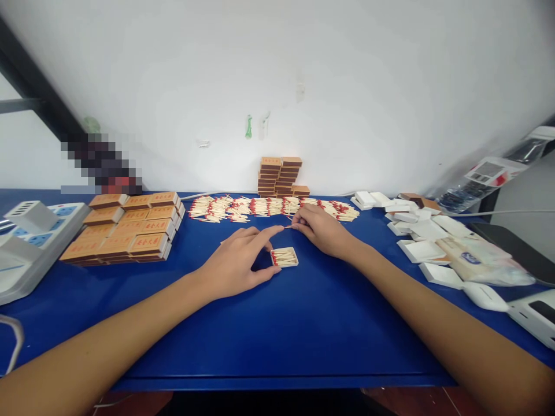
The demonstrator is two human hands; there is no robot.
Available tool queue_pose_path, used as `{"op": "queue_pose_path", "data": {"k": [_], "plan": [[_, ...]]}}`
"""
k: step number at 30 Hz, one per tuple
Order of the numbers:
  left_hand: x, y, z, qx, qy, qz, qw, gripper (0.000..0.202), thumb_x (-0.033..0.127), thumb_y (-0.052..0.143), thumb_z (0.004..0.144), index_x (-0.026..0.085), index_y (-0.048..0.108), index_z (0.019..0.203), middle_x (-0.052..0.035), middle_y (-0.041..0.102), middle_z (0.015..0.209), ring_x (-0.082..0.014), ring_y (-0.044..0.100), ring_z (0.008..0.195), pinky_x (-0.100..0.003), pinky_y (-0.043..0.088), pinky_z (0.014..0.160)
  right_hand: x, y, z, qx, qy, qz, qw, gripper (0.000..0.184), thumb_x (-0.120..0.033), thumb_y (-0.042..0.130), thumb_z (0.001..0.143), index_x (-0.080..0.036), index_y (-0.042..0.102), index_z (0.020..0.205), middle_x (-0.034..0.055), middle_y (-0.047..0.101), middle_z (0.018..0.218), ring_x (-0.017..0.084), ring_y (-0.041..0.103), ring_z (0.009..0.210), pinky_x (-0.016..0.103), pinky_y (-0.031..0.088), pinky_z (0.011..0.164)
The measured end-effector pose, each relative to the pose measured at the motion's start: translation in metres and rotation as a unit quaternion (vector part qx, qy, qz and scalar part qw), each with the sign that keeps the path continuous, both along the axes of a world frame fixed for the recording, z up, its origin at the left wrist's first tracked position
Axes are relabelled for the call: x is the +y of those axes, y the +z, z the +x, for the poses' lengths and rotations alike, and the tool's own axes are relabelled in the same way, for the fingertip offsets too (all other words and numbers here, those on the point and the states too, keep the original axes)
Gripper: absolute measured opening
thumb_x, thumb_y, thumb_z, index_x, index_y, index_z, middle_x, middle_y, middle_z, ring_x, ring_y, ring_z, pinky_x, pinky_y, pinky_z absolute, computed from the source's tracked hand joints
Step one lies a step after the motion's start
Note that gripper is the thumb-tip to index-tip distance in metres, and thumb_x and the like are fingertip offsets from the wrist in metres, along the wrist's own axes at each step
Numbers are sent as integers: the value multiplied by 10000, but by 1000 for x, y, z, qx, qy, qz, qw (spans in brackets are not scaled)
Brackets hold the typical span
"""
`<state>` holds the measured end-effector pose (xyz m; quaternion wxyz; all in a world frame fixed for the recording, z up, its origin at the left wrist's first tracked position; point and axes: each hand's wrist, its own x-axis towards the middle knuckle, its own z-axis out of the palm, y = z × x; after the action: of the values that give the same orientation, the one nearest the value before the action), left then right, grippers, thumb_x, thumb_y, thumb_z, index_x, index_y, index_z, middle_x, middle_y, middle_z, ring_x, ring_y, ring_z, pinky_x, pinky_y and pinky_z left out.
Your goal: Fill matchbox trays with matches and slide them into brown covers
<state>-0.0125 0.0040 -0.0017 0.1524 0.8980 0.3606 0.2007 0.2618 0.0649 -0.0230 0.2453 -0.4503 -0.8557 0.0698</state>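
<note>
A small white matchbox tray lies on the blue table, partly filled with red-headed matches. My left hand is curved beside its left end, fingers spread, the thumb at the tray's lower left edge. Its index finger stretches out above the tray to the tip of a match. My right hand is closed in a pinch on that match, behind and to the right of the tray. Just beyond both hands runs a long row of loose matches. Whether my left fingertips touch the tray's far side is hidden.
Closed matchboxes are stacked at the left, beside a power strip. More matchboxes stand against the wall. On the right lie white empty trays, a tissue pack, a white earphone case and a white device.
</note>
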Motion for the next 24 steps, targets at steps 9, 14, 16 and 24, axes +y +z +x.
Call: {"op": "queue_pose_path", "data": {"k": [9, 14, 16, 24], "plan": [[2, -1, -1, -3, -1, 15, 1000, 738, 347, 778, 963, 275, 396, 1590, -21, 769, 1176, -283, 641, 1173, -467, 513, 1057, -40, 24, -14, -14, 40, 32, 999, 117, -206, 511, 1083, -224, 589, 996, 105, 641, 1038, 262, 608, 976, 384, 492, 822], [3, -1, -1, -4, -7, 28, 1000, 735, 317, 788, 956, 261, 402, 1579, -29, 764, 1173, -281, 647, 1161, -466, 510, 1057, -62, 28, -29, -55, 70, 22, 996, 139, -124, 521, 1049, -217, 593, 976, 91, 640, 1011, 246, 620, 947, 361, 496, 797], [3, -1, -1, -6, -5, 28, 1000, 735, 312, 791, 953, 261, 405, 1576, -29, 762, 1172, -281, 647, 1166, -463, 511, 1058, -64, 27, -31, -56, 83, 2, 995, 140, -127, 518, 1049, -215, 598, 975, 85, 644, 1017, 230, 625, 919, 348, 497, 785], [2, -1, 0, 2, 3, 8, 1000, 755, 356, 775, 967, 279, 384, 1608, -17, 762, 1197, -290, 626, 1220, -499, 486, 1113, -33, 25, -2, 32, -106, -8, 994, 184, -337, 607, 1019, -211, 675, 903, 60, 670, 871, 218, 613, 788, 356, 448, 716]]}}
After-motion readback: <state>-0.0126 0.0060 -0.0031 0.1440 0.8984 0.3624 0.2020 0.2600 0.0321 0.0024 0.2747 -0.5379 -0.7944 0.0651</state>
